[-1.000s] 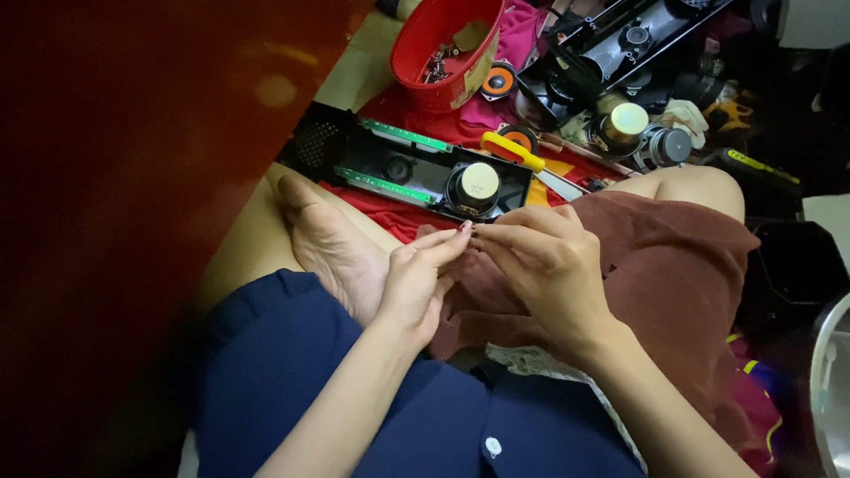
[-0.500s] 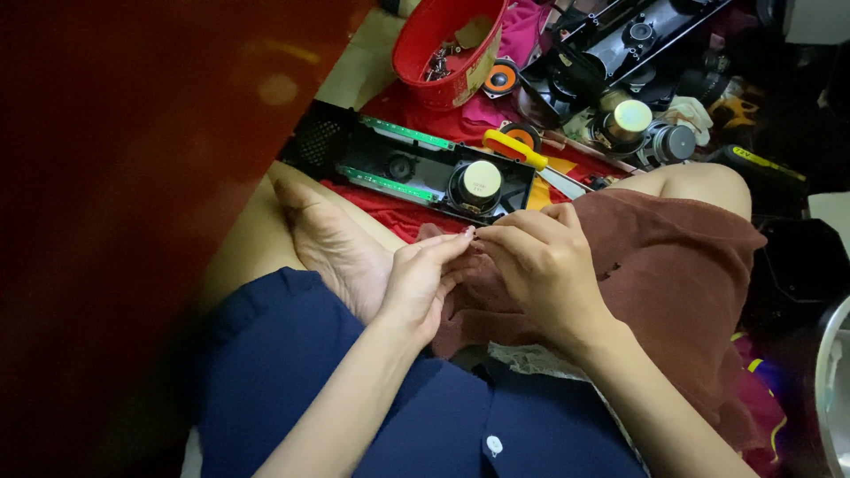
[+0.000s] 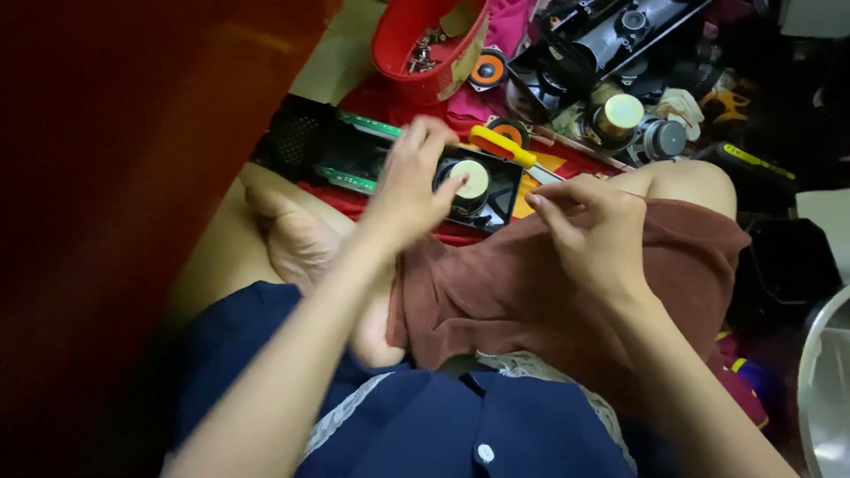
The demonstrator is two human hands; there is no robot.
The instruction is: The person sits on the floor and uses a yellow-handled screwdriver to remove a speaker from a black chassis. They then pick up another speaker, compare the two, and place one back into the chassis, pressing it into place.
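Black speaker housing, long and open, lying on the floor in front of the crossed legs, on red cloth; inside it a round speaker magnet with pale cream cap and two green circuit strips. Left hand now out on the housing, a second ago close together with the right above the lap; fingers bent over the frame beside the magnet, touching, not clearly closed around anything. Right hand left above the brown cloth on the knee, fingertips pinched; something small inside perhaps, impossible to tell. So work moved from lap to housing. Just behind, a yellow-handled tool, smooth plastic; further, a red plastic basket with small metal parts
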